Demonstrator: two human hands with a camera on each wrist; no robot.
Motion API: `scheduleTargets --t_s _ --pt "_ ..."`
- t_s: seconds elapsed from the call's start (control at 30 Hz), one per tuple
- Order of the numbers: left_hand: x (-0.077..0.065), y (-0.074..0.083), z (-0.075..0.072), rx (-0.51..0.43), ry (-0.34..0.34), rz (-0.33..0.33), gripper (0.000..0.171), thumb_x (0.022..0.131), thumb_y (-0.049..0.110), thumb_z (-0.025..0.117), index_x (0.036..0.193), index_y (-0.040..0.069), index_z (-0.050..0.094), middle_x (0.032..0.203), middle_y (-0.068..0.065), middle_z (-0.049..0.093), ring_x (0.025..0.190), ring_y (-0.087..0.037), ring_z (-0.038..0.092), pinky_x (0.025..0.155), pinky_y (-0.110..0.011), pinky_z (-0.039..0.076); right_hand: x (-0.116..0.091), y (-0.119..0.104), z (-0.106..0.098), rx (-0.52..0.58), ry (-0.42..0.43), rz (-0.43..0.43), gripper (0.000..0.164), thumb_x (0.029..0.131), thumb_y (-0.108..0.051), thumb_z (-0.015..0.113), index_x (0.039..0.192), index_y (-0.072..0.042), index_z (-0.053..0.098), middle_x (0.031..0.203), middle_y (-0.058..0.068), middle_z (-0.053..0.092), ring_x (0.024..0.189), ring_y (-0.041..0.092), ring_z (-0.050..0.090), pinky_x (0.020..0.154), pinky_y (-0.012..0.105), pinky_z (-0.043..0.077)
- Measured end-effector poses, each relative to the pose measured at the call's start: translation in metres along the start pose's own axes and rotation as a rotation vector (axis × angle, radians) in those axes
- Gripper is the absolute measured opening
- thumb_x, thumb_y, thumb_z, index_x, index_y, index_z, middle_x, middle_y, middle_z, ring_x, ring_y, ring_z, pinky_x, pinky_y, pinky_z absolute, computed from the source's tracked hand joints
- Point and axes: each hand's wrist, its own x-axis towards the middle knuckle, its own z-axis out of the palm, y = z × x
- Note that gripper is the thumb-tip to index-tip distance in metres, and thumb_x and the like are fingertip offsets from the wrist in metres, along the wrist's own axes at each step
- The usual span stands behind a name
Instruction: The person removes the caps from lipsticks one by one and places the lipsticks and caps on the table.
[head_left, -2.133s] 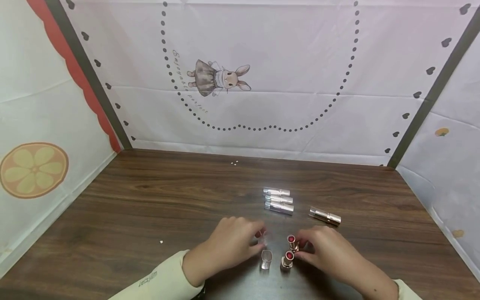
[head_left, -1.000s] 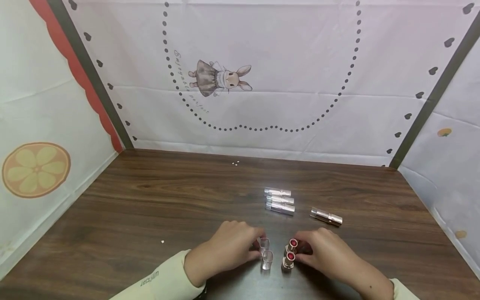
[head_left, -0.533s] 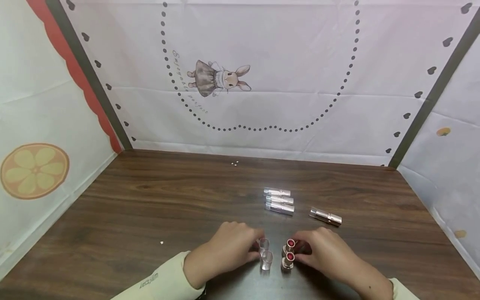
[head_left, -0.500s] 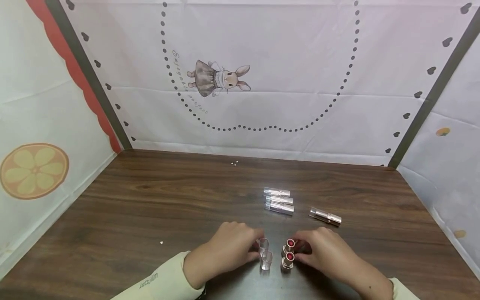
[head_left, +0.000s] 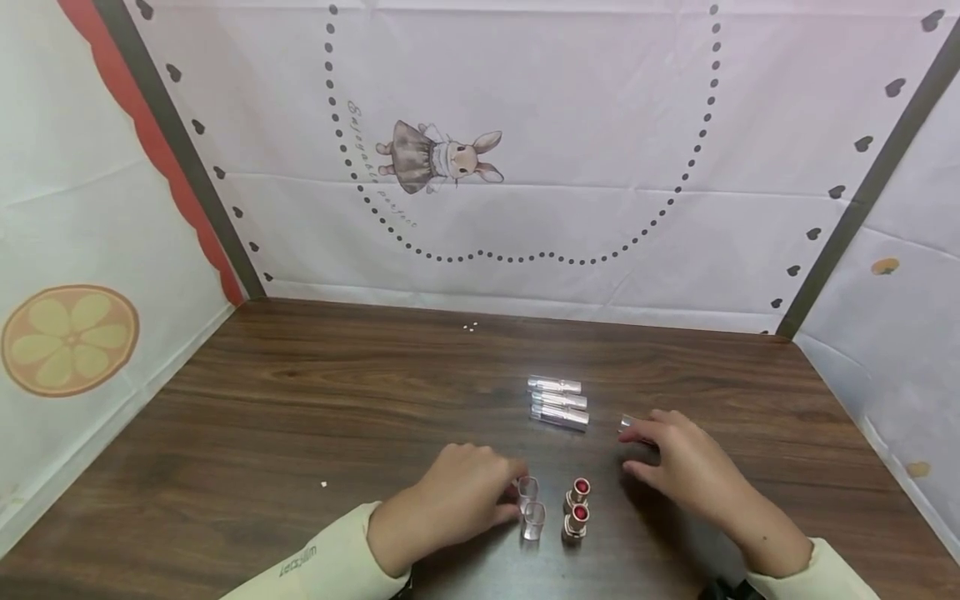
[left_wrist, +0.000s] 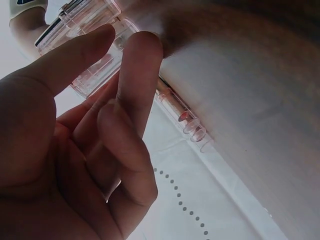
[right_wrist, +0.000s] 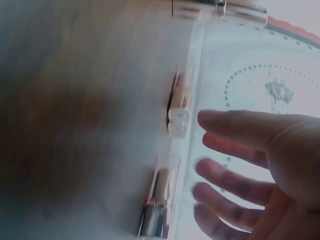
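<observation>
Two uncapped lipsticks with red bullets stand upright side by side, the far one point(head_left: 578, 492) and the near one point(head_left: 575, 525). Left of them are two clear caps, rims up: a near cap point(head_left: 532, 523) and a far cap point(head_left: 528, 487). My left hand point(head_left: 461, 496) pinches the far cap between thumb and index finger; in the left wrist view its thumb point(left_wrist: 80, 55) overlaps the clear plastic. My right hand point(head_left: 693, 467) hovers, fingers spread, over a capped rose-gold lipstick point(head_left: 626, 423), mostly hidden in the head view. The right wrist view shows that lipstick point(right_wrist: 161, 192) lying below the fingertips, apart from them.
Three capped lipsticks point(head_left: 558, 403) lie in a row farther back on the dark wood table point(head_left: 337, 392). White crumbs point(head_left: 470, 327) dot the far table, with another crumb point(head_left: 324, 484) at the left. Printed cloth walls point(head_left: 585, 150) enclose the back and both sides.
My right hand has let go of the far uncapped lipstick and moved right and away to the lone capped one. Earlier, the far lipstick and far cap were drawn in line with the near ones.
</observation>
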Motion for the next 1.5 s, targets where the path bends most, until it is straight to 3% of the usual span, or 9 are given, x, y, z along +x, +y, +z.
scheduleTargets --t_s 0.13,0.27,0.47,0.6,0.97,1.2,1.5 --pt "0.000 0.000 0.000 0.002 0.006 0.002 0.024 0.078 0.041 0.083 0.088 0.024 0.070 0.072 0.012 0.068 0.059 -0.007 0.059 0.050 -0.026 0.041 0.001 0.010 -0.004 -0.026 0.024 0.055 0.024 0.074 -0.016 0.088 0.096 -0.017 0.076 0.096 0.000 0.062 0.089 0.021 0.056 0.073 0.041 0.048" --pt "0.000 0.000 -0.001 0.003 0.008 0.000 0.024 0.078 0.041 0.083 0.088 0.024 0.070 0.071 0.012 0.067 0.058 -0.006 0.058 0.050 -0.026 0.041 0.001 0.019 -0.007 -0.072 0.020 0.095 0.030 0.075 -0.016 0.086 0.103 -0.013 0.076 0.106 0.009 0.066 0.096 0.030 0.060 0.078 0.048 0.051" --pt "0.000 0.000 -0.001 0.009 0.004 -0.005 0.023 0.078 0.041 0.082 0.089 0.024 0.070 0.072 0.012 0.067 0.059 -0.007 0.059 0.050 -0.026 0.041 0.001 0.025 -0.007 -0.142 -0.104 0.172 0.042 0.080 -0.017 0.083 0.120 -0.008 0.071 0.121 0.021 0.067 0.109 0.044 0.062 0.078 0.060 0.052" --pt "0.000 0.000 0.000 0.005 -0.001 -0.005 0.023 0.079 0.040 0.082 0.088 0.024 0.070 0.071 0.012 0.067 0.059 -0.007 0.059 0.050 -0.026 0.042 0.003 0.027 -0.007 -0.144 -0.158 0.211 0.037 0.081 -0.015 0.081 0.117 -0.012 0.072 0.108 0.014 0.071 0.096 0.037 0.068 0.069 0.056 0.053" --pt "0.000 0.001 0.000 -0.005 0.005 -0.003 0.019 0.080 0.039 0.081 0.083 0.024 0.070 0.070 0.014 0.066 0.061 -0.006 0.060 0.052 -0.027 0.043 0.003 0.028 -0.006 -0.103 -0.153 0.171 0.019 0.083 -0.009 0.078 0.100 -0.014 0.074 0.079 -0.005 0.066 0.068 0.013 0.059 0.057 0.038 0.046" --pt "0.000 0.000 0.001 0.003 0.006 -0.005 0.020 0.080 0.041 0.081 0.080 0.025 0.068 0.069 0.015 0.065 0.060 -0.005 0.059 0.051 -0.027 0.042 0.001 0.023 -0.003 -0.060 -0.131 0.176 0.017 0.082 -0.008 0.077 0.097 -0.013 0.074 0.080 -0.004 0.068 0.070 0.013 0.062 0.061 0.039 0.049" --pt "0.000 0.000 0.002 0.010 0.008 -0.005 0.020 0.080 0.041 0.081 0.083 0.025 0.070 0.068 0.014 0.065 0.059 -0.006 0.058 0.050 -0.028 0.042 -0.001 0.012 -0.003 -0.033 -0.020 0.082 0.016 0.080 -0.003 0.078 0.091 -0.013 0.074 0.078 -0.003 0.064 0.070 0.011 0.058 0.062 0.036 0.048"
